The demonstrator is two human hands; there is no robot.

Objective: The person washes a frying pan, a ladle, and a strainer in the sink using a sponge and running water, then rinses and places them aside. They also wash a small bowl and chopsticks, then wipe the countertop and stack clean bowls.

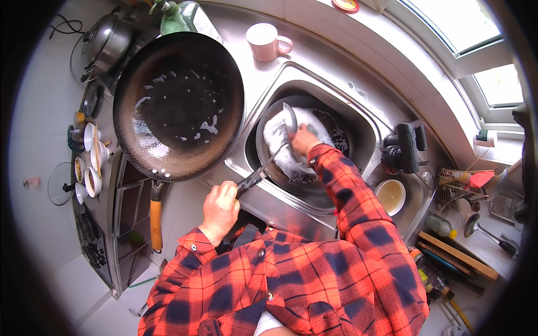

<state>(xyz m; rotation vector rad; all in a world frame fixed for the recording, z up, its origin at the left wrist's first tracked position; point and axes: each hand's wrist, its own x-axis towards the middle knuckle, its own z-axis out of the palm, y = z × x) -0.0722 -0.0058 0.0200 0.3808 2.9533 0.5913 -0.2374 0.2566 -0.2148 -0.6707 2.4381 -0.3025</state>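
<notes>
My left hand (220,210) is closed around the dark handle of a long metal ladle (289,117). Its thin shaft crosses the near rim of a dark pan (273,170) that sits in the steel sink (246,170). White suds (275,134) cover much of the pan's inside. Over these suds, my right hand (304,140) grips the ladle near its head, fingers bent. Foam partly hides the fingertips, and whether they also hold a cloth or sponge cannot be made out.
A large wet wok (180,105) with a wooden handle (156,224) lies left of the sink. Behind are a pink mug (265,44) and a green pump bottle (178,21). To the right stand a black object (405,147) and a bowl of yellowish liquid (391,196).
</notes>
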